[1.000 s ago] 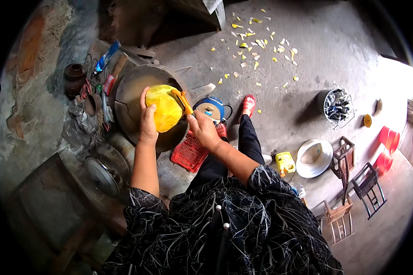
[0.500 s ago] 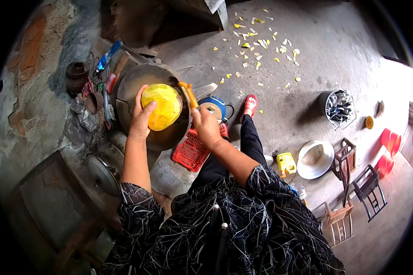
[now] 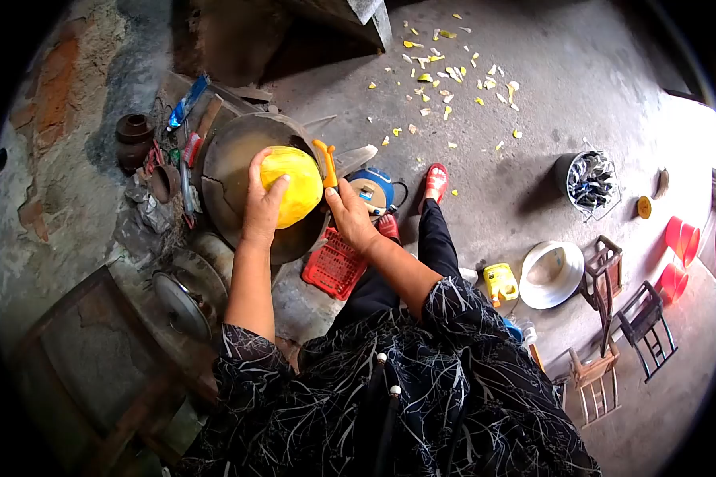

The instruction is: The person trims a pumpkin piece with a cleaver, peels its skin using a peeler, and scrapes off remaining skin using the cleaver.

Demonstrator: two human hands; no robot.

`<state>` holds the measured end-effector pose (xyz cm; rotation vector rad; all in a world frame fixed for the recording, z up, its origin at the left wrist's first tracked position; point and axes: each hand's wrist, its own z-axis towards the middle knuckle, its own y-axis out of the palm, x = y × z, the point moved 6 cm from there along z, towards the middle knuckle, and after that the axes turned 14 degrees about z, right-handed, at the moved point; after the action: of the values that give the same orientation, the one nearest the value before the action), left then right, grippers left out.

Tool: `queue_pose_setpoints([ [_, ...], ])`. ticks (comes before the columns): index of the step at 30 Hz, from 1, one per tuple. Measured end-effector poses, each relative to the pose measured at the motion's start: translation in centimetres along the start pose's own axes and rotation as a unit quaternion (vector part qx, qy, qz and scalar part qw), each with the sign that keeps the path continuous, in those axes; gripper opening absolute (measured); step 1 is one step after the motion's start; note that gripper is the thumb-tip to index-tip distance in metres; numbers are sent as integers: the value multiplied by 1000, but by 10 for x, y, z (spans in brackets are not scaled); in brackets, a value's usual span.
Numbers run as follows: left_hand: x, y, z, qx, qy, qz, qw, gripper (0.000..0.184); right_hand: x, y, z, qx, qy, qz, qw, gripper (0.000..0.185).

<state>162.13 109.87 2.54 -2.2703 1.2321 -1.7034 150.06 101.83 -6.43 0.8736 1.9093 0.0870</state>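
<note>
A round yellow fruit or vegetable point(image 3: 296, 191) with its skin pared off is held over a wide, cracked basin point(image 3: 224, 143). My left hand point(image 3: 264, 199) is wrapped round its left side, thumb across the front. In my right hand point(image 3: 350, 215) is the handle of an orange peeler point(image 3: 327, 163), upright just right of the yellow piece. A narrow gap shows between the peeler and the piece. Murky water or a brown inner surface, I cannot tell which, shows in the basin.
Yellow and pale peelings point(image 3: 445, 79) lie scattered on the floor. A red basket point(image 3: 335, 266) and a blue round object point(image 3: 371, 191) are near my feet. Further right are a bucket point(image 3: 590, 184), a white basin point(image 3: 550, 275) and small stools point(image 3: 646, 326). A lid point(image 3: 181, 305) leans at left.
The yellow piece shifted left, then back right, and turned in my left hand. My right hand with the peeler moved off the piece and now is close beside it.
</note>
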Motion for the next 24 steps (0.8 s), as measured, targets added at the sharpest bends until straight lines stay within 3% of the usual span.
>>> queue_pose_setpoints([
  [3,6,6,0,-26,-10,0,1000,51,2,-4,-10,17,23,26,999,25],
  [5,12,8,2,-43,-24,-5,999,51,-11,-10,-15,47,-76,-24,996,25],
  [7,8,12,4,-84,-85,-20,993,51,-17,-13,-26,46,-63,-30,997,26],
  [13,-1,8,15,-90,-71,8,993,52,-33,-10,-27,51,53,0,997,23],
  [15,-1,6,16,-72,-64,10,995,52,-31,-13,-21,77,-73,-85,991,22],
  [17,-5,4,17,-54,-59,11,997,52,-23,-9,-13,73,-79,-47,993,23],
  [19,9,-11,21,92,88,159,979,45,-30,-6,-11,92,-116,-76,986,26],
  [20,39,-17,12,179,206,332,903,45,-27,-5,-7,85,-93,-55,991,29],
  [21,48,-20,7,179,205,332,903,45,-32,-4,-6,84,-93,-55,991,29],
  [23,70,-5,-17,138,354,512,770,47,-37,1,-5,65,-89,-48,993,30],
  [24,59,0,-21,92,345,543,760,63,-39,2,-3,63,-89,-49,993,30],
])
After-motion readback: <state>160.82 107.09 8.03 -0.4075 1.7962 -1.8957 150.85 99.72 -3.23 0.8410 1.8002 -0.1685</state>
